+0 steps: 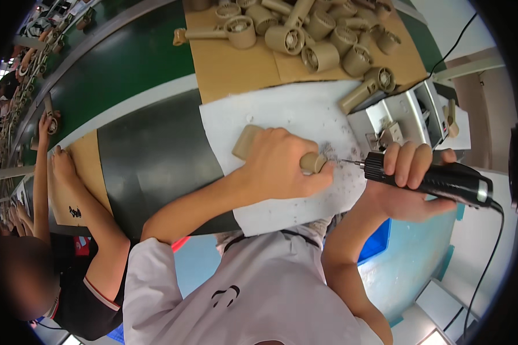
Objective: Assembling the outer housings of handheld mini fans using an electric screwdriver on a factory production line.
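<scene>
At the far left a co-worker in a dark shirt (86, 310) has one hand (44, 125) at a small tan fan (52, 125), while the other arm stretches over a sheet of brown cardboard (89, 169). Next to that cardboard lies a dark mat (149, 152), and beyond it runs a green belt (132, 63). Then comes a white sheet (296, 103), marked with dark specks. Over it the person's left hand (285, 164) is closed around a tan piece (246, 142), whose broad end sticks out at the upper left and whose round end points right; the hand hides its middle. Farther up, a heap of tan fans (319, 26) lies on another piece of cardboard (236, 69). Just right of the held piece, small dark bits (330, 153) lie scattered on the white sheet. The thin tip of a black electric screwdriver (452, 181) points left toward the round end, and the right hand (406, 187) is wrapped around its body. Behind the screwdriver stands a pale metal box (406, 112), with one more fan (360, 95) beside it. A black cord (492, 253) hangs from the tool's right end.
</scene>
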Action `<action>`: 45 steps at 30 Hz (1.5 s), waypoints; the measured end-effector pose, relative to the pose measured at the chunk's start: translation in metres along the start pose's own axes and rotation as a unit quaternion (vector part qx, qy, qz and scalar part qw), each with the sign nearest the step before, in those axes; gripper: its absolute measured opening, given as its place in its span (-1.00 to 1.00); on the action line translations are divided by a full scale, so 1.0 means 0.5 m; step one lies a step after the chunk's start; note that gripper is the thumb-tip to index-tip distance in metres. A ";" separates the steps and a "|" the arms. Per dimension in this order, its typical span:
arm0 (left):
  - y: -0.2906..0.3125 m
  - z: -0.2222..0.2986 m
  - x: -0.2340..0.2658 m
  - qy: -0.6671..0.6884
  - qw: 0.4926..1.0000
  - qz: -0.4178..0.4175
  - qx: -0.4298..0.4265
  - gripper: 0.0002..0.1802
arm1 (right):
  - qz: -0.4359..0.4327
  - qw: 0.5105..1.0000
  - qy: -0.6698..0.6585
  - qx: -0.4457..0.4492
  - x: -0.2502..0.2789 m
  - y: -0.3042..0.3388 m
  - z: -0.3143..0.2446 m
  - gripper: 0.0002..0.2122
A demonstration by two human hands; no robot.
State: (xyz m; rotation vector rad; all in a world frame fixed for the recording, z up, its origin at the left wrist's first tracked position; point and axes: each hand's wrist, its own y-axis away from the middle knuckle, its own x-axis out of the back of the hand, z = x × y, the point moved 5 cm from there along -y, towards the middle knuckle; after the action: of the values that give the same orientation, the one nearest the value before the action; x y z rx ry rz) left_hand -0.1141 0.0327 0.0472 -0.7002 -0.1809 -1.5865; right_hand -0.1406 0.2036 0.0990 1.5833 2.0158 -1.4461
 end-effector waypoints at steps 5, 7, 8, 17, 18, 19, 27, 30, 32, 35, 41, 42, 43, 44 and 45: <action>0.001 -0.005 -0.015 -0.018 1.000 -0.008 0.002 -0.66 | -0.037 0.999 -0.035 0.014 -0.037 0.015 0.011 -0.47; 0.001 -0.009 -0.021 -0.039 0.998 -0.049 0.032 -0.61 | -0.041 0.998 -0.035 0.017 -0.037 0.017 0.010 -0.49; 0.004 -0.010 -0.022 -0.040 0.997 -0.049 0.035 -0.61 | -0.043 0.999 -0.031 0.015 -0.036 0.019 0.010 -0.50; 0.014 -0.013 -0.029 -0.013 0.999 -0.029 0.010 -0.71 | -0.084 0.996 -0.034 -0.021 -0.028 0.027 0.027 -0.44; 0.012 -0.013 -0.028 -0.021 0.999 -0.029 0.011 -0.72 | -0.083 0.996 -0.038 -0.013 -0.027 0.028 0.027 -0.44; 0.012 -0.013 -0.028 -0.030 0.999 -0.029 0.013 -0.72 | -0.082 0.996 -0.038 -0.017 -0.028 0.028 0.028 -0.44; 0.009 -0.019 -0.033 -0.003 0.997 -0.048 0.054 -0.63 | -0.107 0.994 -0.004 -0.003 -0.045 0.038 0.031 -0.47; 0.006 -0.014 -0.025 0.007 0.998 -0.053 0.040 -0.60 | -0.077 0.997 -0.004 -0.032 -0.052 0.020 0.028 -0.45; 0.006 -0.019 -0.012 0.011 0.998 -0.053 0.029 -0.58 | -0.039 0.998 0.052 0.002 -0.008 -0.001 0.009 -0.30; 0.006 -0.025 -0.005 0.195 0.978 -0.026 0.062 -0.54 | -0.001 0.982 0.181 0.047 0.072 -0.045 -0.054 -0.23; 0.011 -0.026 -0.011 0.207 0.978 -0.010 0.016 -0.52 | 0.072 0.896 0.435 0.050 0.125 -0.067 -0.024 -0.20; 0.011 -0.027 -0.008 0.215 0.976 -0.007 0.030 -0.52 | 0.072 0.897 0.434 0.048 0.135 -0.064 -0.019 -0.20; 0.013 -0.030 -0.007 0.223 0.974 -0.004 0.043 -0.51 | 0.069 0.896 0.437 0.036 0.141 -0.062 -0.013 -0.22; 0.014 -0.034 -0.006 0.224 0.974 -0.004 0.045 -0.51 | 0.068 0.895 0.441 0.025 0.142 -0.060 -0.007 -0.24; 0.013 -0.038 -0.006 0.220 0.975 -0.009 0.041 -0.52 | 0.077 0.900 0.429 0.021 0.150 -0.060 -0.007 -0.24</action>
State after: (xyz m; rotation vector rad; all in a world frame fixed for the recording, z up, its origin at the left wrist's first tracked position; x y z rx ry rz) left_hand -0.1142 0.0246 0.0284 -0.2716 0.0739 -1.7007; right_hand -0.1946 0.2553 0.0684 2.6515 2.1467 -0.7698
